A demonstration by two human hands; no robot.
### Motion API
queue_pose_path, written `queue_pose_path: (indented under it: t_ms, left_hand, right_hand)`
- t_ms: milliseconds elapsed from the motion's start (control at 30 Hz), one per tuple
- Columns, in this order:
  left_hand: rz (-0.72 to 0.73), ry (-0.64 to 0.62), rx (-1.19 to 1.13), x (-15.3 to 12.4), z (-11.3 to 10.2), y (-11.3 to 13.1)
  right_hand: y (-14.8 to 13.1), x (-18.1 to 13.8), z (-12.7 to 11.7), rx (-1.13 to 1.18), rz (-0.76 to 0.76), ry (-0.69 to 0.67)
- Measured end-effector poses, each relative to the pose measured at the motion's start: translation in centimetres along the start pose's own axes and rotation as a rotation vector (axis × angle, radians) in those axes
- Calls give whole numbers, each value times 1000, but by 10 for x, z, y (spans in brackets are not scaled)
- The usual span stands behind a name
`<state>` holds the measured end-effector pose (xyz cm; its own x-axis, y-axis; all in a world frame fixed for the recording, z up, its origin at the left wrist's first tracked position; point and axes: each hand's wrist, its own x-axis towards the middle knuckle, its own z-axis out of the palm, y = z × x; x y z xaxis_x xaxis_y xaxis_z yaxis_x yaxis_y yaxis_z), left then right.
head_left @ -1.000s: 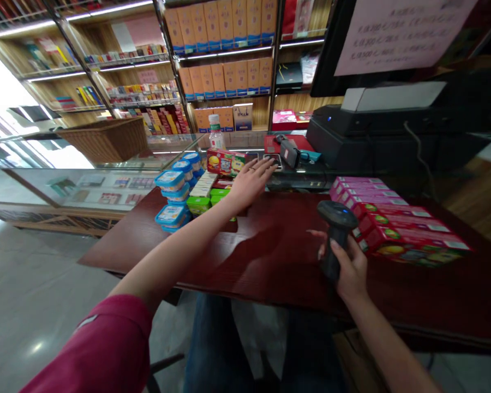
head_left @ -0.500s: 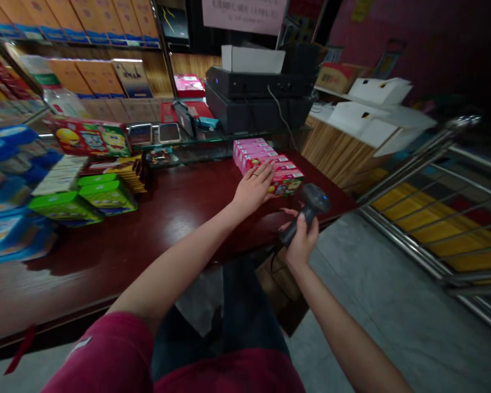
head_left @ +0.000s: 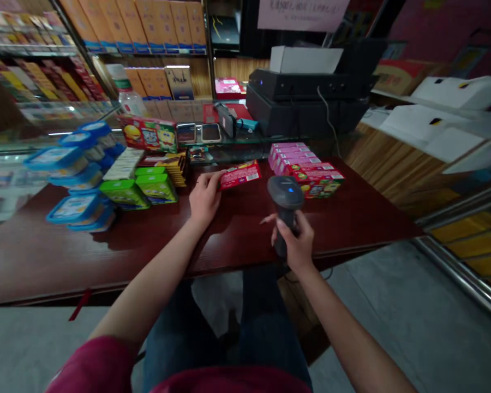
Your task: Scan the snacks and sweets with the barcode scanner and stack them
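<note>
Here, head view: left hand grasps a flat red cardboard carton by its near end, over the glossy dark-red wooden desk. Right hand clenched round a matte black pistol-shaped scanner near the desk's front edge. Bare desk lies between the hands. Stacked red cartons to the right; green boxes and blue-lidded tubs to the left.

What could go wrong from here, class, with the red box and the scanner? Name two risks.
1. The left hand grips the red box by one end only, so it may slip onto the table.
2. The right hand holds the scanner close to the stack of pink boxes; a careless swing might knock them.
</note>
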<state>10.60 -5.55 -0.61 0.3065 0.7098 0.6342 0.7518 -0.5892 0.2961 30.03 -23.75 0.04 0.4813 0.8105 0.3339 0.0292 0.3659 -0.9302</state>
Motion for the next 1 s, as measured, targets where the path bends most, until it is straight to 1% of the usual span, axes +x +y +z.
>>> queue_pose_path:
  t_ms: [67,100,167,400,567,700,800,867,933,1000]
  left_hand:
    - [-59,20,71,5,-2,-9]
    - [-74,32,95,7,-3,-12]
    - [-81,51,113,10,-2,-16]
    - [-55,112,52,9,0,-23]
    - [-61,70,29,9,0,-23]
    - [-56,58,43,6,-4,-17]
    - [22,64,20,5,-18,-11]
    - [103,81,-18,9,-36,-13]
    - [170,105,-42,20,-63,-25]
    - [214,118,-32,39,-96,-46]
  right_hand:
    - [5,4,18,40,88,-153]
    - [8,5,24,51,115,-202]
    - [12,5,29,44,136,-246]
    - [12,0,25,4,149,-213]
    - [10,0,27,-6,135,-216]
    - [11,1,26,34,147,-218]
    - [10,4,29,75,183,-174]
    - [9,11,34,100,225,-145]
    - [8,21,44,131,255,-140]
    - [7,33,59,171,270,-156]
